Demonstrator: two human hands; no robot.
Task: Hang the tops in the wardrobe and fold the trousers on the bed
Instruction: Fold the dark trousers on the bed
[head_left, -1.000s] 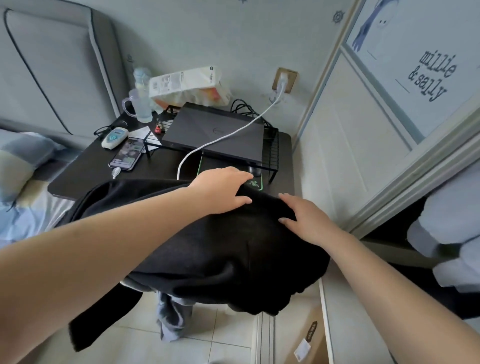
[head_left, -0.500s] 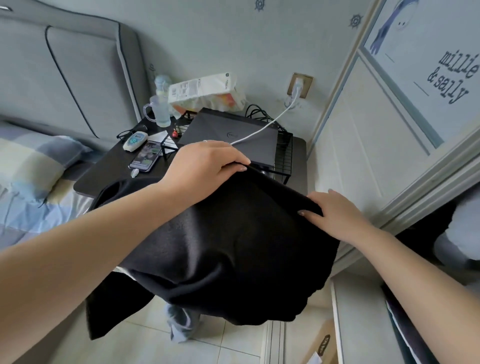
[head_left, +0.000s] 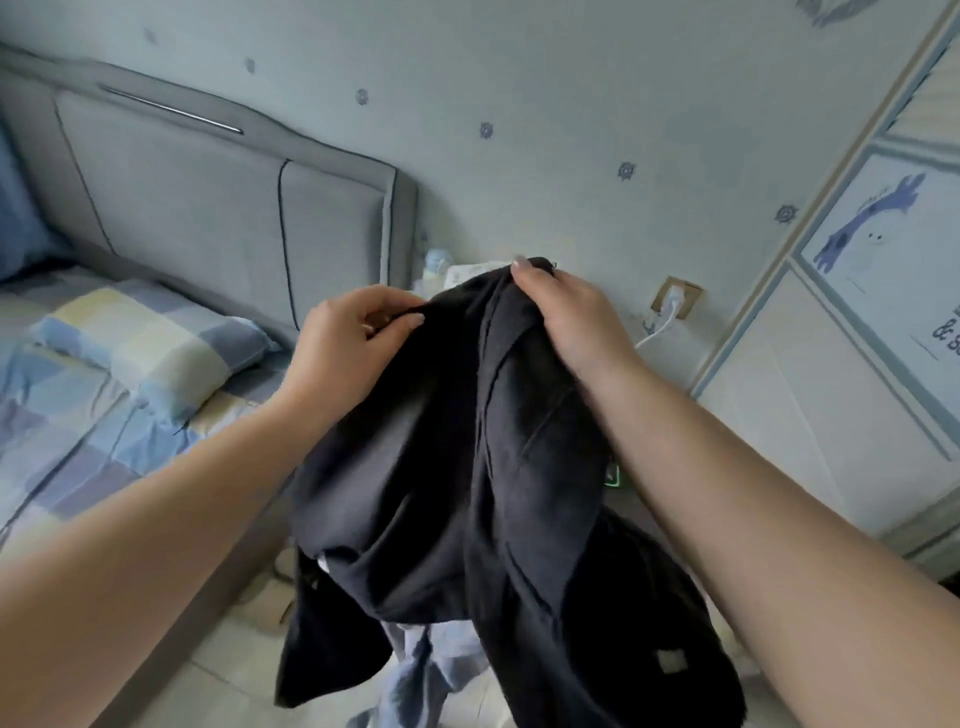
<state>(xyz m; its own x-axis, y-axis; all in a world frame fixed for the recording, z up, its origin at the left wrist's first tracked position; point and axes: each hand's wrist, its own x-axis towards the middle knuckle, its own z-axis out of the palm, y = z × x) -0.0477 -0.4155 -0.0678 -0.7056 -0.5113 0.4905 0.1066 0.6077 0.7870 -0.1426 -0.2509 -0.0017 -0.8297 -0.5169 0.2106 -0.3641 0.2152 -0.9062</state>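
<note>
— What have your hands got?

— My left hand (head_left: 345, 345) pinches the upper edge of a black garment (head_left: 457, 467), thumb and fingers curled onto the cloth. My right hand (head_left: 563, 317) grips the same edge just beside it, fingers wrapped over the top fold.

— Where is the garment?

— Held up in the air before me, hanging down between my forearms, its lower end over the floor beside the bed (head_left: 67, 415). A paler blue-grey cloth (head_left: 421, 670) hangs beneath it.

— Top or trousers?

— I cannot tell; it is bunched and the picture is soft.

— Around you?

— A checked pillow (head_left: 156, 353) lies near the grey headboard (head_left: 208, 208); the wardrobe door (head_left: 841, 338) stands to my right.
</note>
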